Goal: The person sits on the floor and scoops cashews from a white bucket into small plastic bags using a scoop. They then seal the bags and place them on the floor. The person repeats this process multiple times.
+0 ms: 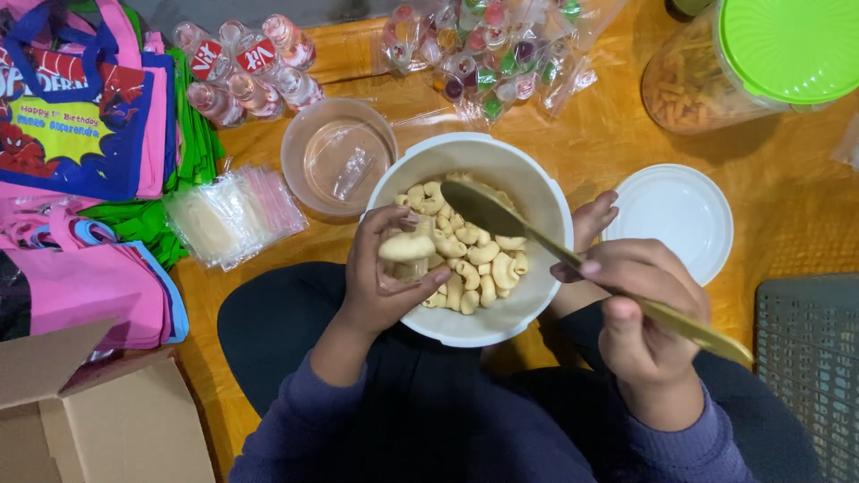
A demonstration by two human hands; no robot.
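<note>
A white bowl (537,188) half full of pale curled snack pieces (476,264) rests between my knees. My left hand (380,282) hovers over its left rim, gripping a small clear plastic bag (405,250) stuffed with the snacks. My right hand (640,313), at the bowl's right side, holds a long gold spoon (501,219) by its handle, the spoon's head empty above the snacks. A toe or foot (595,217) shows beside the bowl's right rim.
A white lid (684,210) lies right of the bowl. A clear round container (335,156), a stack of small plastic bags (233,215), small drink bottles (246,67), jelly cup packs (483,45), a green-lidded jar (752,58), colourful party bags (76,134), a cardboard box (98,420) and a grey basket (810,358) surround me.
</note>
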